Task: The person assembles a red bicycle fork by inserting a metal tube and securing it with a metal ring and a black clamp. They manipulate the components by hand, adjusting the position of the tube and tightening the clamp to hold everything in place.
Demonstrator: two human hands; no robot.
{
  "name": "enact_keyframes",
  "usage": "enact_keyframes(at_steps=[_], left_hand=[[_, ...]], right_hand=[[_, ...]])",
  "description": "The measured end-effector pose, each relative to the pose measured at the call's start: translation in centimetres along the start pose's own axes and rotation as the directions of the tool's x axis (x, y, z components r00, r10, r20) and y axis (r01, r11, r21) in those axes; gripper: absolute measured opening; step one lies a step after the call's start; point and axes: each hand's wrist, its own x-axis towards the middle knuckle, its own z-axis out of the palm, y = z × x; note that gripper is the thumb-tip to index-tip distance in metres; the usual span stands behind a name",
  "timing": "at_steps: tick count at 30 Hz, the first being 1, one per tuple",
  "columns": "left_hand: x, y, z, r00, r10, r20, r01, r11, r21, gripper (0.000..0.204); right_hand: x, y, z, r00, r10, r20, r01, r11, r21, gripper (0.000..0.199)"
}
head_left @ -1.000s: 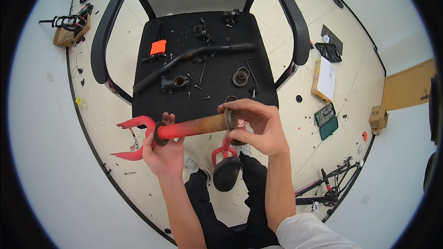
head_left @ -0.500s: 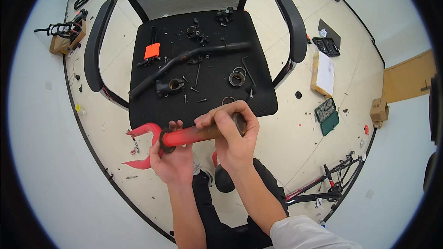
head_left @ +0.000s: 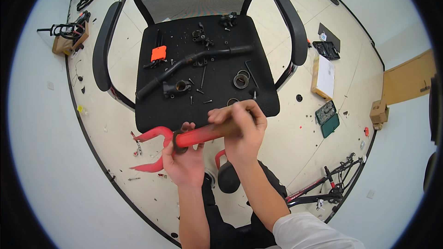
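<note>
Left hand point(head_left: 185, 168): fingers cradling red bicycle fork point(head_left: 199, 136) by dark ring point(head_left: 179, 142). Right hand point(head_left: 242, 144): fingers curled around brownish end of steerer tube point(head_left: 224, 130), blurred. Fork blades point(head_left: 150, 167) left of left fingers. Handlebar point(head_left: 189, 59) beyond fingertips.

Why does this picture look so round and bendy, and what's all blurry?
Head view: the fisheye camera leaves a dark rim and bends the foot of the wall; head view: the right hand and its end of the red fork look smeared; head view: the black handlebar looks sharper.
</note>
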Motion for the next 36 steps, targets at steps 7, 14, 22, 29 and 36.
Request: enact_keyframes(at_steps=[7, 14, 22, 29, 36], left_hand=[[0.0, -0.4, 1.0, 0.996, 0.024, 0.091, -0.039, 0.986, 0.162, 0.032], [-0.6, -0.1, 0.5, 0.947, -0.013, 0.32, -0.121, 0.91, 0.397, 0.055], [-5.8, 4.0, -1.4, 0.909, -0.135, 0.395, -0.322, 0.375, 0.869, 0.044], [-2.3, 1.7, 2.7, 0.973, -0.025, 0.23, -0.227, -0.3, 0.927, 0.031], [-2.0, -0.6, -1.6, 0.988, -0.093, 0.119, -0.117, 0.025, 0.993, 0.022]], right_hand=[[0.5, -1.5, -0.8, 0.97, 0.144, -0.195, -0.077, 0.946, 0.315, 0.025], [2.0, -5.2, -1.1, 0.978, 0.051, -0.205, 0.038, 0.913, 0.407, 0.022], [4.3, -7.4, -3.1, 0.988, 0.001, -0.154, 0.045, 0.955, 0.292, 0.023], [3.6, -4.9, -2.4, 0.991, 0.137, -0.008, -0.132, 0.967, 0.216, 0.021], [2.8, -3.2, -0.6, 0.965, 0.201, 0.168, -0.191, 0.979, -0.073, 0.017]])
